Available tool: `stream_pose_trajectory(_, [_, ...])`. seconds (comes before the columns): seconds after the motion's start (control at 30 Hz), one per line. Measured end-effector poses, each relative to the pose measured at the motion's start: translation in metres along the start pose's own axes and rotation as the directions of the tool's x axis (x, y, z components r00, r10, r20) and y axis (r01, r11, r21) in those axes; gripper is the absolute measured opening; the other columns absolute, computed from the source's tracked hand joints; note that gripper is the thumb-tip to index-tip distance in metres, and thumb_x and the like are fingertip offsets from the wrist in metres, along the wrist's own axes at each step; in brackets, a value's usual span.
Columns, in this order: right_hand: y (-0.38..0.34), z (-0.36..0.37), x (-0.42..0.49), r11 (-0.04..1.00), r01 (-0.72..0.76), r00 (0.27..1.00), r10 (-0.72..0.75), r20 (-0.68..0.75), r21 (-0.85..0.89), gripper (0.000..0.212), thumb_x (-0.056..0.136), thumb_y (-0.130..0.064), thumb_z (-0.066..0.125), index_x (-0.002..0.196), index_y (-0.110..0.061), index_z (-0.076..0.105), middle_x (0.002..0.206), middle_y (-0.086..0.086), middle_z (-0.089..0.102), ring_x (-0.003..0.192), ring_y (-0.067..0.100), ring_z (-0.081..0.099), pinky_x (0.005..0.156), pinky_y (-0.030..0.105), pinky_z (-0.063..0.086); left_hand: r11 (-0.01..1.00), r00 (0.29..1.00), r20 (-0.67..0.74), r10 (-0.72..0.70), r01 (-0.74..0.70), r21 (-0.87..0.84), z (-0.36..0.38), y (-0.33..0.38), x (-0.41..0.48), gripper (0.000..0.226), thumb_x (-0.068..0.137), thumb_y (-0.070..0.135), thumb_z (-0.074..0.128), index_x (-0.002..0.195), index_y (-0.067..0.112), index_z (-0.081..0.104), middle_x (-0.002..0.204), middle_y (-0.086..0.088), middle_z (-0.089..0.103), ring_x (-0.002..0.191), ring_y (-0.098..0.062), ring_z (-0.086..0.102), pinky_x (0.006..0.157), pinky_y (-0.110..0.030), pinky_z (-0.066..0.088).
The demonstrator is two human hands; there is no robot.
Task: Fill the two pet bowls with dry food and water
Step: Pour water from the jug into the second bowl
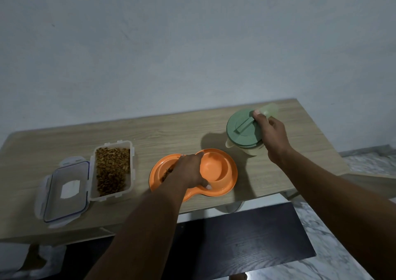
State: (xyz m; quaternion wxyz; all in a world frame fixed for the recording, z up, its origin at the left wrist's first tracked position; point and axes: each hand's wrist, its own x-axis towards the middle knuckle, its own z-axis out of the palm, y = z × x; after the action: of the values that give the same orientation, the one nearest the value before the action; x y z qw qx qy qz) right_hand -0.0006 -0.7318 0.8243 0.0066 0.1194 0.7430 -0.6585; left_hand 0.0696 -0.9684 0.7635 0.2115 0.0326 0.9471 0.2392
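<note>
An orange double pet bowl [222, 172] sits near the table's front edge. Its left well holds some brown dry food, mostly hidden under my left hand [188, 170]; its right well looks empty. My left hand rests on the bowl's middle, thumb pressed on the front rim. To the right stands a pale jug with a green lid [242, 129]. My right hand [272, 134] grips the jug's handle, thumb on the lid's edge. A clear container of dry food [112, 170] stands open at the left.
The container's clear lid [66, 190] lies flat to its left. The wooden table [171, 134] stands against a grey wall. A dark bench [246, 241] sits below the front edge, and a marble floor shows at the right.
</note>
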Motion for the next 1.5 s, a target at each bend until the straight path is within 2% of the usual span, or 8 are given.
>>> stream_pose_trajectory(0.1, [0.003,0.001,-0.001,0.999,0.036,0.999,-0.036,0.002,-0.038,0.050,0.087,-0.056,0.066,0.108,-0.012,0.072,0.101,0.007,0.075,0.096,0.022,0.072,0.075,0.035,0.057,1.000,1.000,0.000,0.005,-0.005,-0.006,0.000,0.000,0.001,0.120,0.054,0.047,0.092,0.154,0.022,0.029,0.143,-0.006,0.055,0.132,-0.029,0.049,0.116,-0.052,0.030])
stream_pose_trajectory(0.23, [0.003,0.003,-0.004,0.991,0.061,0.998,-0.059,0.015,-0.121,0.063,0.075,-0.071,0.063,0.105,-0.016,0.072,0.102,0.005,0.075,0.097,0.022,0.072,0.085,0.047,0.060,1.000,1.000,-0.005,0.022,-0.022,-0.006,0.002,-0.003,0.004,0.121,0.052,0.049,0.092,0.153,0.021,0.031,0.139,-0.007,0.057,0.129,-0.029,0.052,0.115,-0.053,0.031])
stream_pose_trajectory(0.37, [0.004,0.005,-0.006,0.981,0.084,0.996,-0.080,0.028,-0.174,0.065,0.075,-0.075,0.061,0.107,-0.019,0.071,0.103,0.003,0.074,0.098,0.022,0.071,0.087,0.053,0.059,0.999,0.999,-0.012,0.038,-0.038,-0.004,0.005,-0.007,0.009,0.117,0.049,0.051,0.091,0.149,0.024,0.037,0.133,-0.005,0.062,0.125,-0.028,0.055,0.115,-0.053,0.030])
stream_pose_trajectory(0.6, [0.002,0.007,-0.010,0.966,0.120,0.993,-0.119,0.016,-0.227,0.064,0.077,-0.075,0.058,0.106,-0.019,0.069,0.101,0.001,0.073,0.096,0.019,0.070,0.085,0.054,0.059,0.999,0.999,-0.013,0.046,-0.045,0.018,0.009,-0.011,0.013,0.118,0.048,0.056,0.090,0.149,0.026,0.035,0.137,-0.003,0.060,0.129,-0.027,0.052,0.119,-0.053,0.016])
stream_pose_trajectory(1.33, [-0.028,0.001,-0.008,0.932,0.222,0.974,-0.223,0.028,-0.286,0.065,0.080,-0.073,0.056,0.107,-0.016,0.068,0.102,0.003,0.072,0.097,0.021,0.069,0.086,0.055,0.058,0.999,0.999,-0.011,0.036,-0.036,0.004,0.006,-0.007,0.009,0.116,0.051,0.050,0.091,0.149,0.025,0.035,0.136,-0.003,0.060,0.128,-0.027,0.053,0.119,-0.053,0.023])
stream_pose_trajectory(1.5, [-0.035,-0.001,-0.009,0.925,0.241,0.970,-0.242,0.033,-0.295,0.065,0.080,-0.074,0.056,0.107,-0.015,0.068,0.103,0.003,0.071,0.097,0.022,0.068,0.086,0.056,0.057,0.999,0.999,-0.007,0.037,-0.037,0.009,0.004,-0.006,0.008,0.116,0.051,0.051,0.091,0.149,0.024,0.035,0.135,-0.003,0.061,0.128,-0.027,0.053,0.120,-0.053,0.021])
